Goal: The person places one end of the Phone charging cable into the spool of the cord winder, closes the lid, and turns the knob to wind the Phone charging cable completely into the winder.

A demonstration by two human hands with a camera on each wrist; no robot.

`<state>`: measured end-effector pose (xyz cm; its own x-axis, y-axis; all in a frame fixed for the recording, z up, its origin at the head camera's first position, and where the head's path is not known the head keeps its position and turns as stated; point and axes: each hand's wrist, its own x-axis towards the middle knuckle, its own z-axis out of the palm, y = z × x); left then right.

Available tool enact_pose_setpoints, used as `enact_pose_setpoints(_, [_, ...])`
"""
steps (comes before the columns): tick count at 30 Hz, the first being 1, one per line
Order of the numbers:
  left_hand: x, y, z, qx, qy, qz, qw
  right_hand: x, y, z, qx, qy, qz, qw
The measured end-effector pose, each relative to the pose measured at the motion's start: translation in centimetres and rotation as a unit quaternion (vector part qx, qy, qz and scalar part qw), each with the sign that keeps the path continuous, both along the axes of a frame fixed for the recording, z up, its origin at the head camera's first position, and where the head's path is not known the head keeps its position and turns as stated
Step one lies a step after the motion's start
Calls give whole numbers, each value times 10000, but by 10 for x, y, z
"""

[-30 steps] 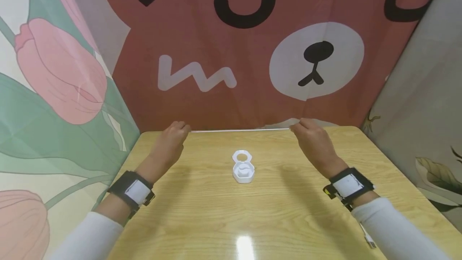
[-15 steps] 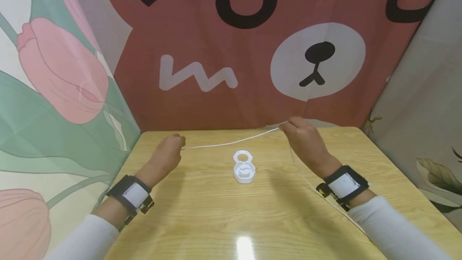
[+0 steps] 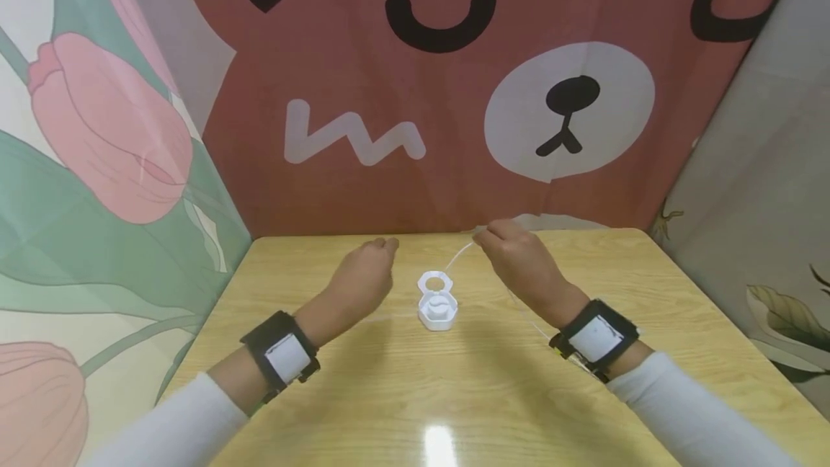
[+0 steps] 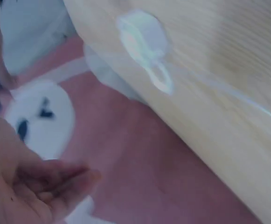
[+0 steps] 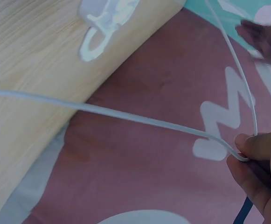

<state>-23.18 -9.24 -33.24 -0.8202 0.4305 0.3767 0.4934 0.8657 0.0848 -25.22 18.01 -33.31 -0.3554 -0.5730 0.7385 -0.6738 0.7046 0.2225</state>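
Note:
A thin white cable (image 3: 457, 256) runs from my right hand (image 3: 521, 258), which pinches it between thumb and fingertips, as the right wrist view shows. One length of the cable (image 5: 140, 119) leads from the pinch toward the near right of the table; another drops behind the small white case and trails left across the wood. My left hand (image 3: 363, 276) hovers at the case's left, its fingers (image 4: 70, 186) loosely bent with nothing between them. The white case (image 3: 437, 323) stands with its lid raised, a round hole in that lid and a round hub inside.
The wooden table (image 3: 363, 395) ends at a hanging cloth (image 3: 363, 200) printed with a bear. Patterned cloths hang on the left and right sides. Both wrists wear black straps with white patches.
The left hand has let go of the cable and moved right, toward the case. The right hand has moved left, still pinching the cable. The taut stretch between the hands has gone slack and dropped.

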Motion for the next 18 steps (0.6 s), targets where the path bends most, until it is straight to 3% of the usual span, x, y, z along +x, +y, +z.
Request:
enact_pose_setpoints(4, [9, 36, 10, 352, 160, -584, 9975, 4, -12, 6, -10, 126, 91, 9999])
enact_pose_setpoints(8, [8, 60, 19, 823, -241, -815, 9930, 7, -21, 9, -76, 247, 154, 9995])
enact_pose_setpoints(12, [1, 69, 23, 1510, -297, -926, 9837, 11, -27, 11, -72, 289, 115, 9995])
enact_pose_setpoints(18, [-5, 67, 26, 1749, 139, -948, 9799, 13, -28, 14, -56, 181, 137, 9997])
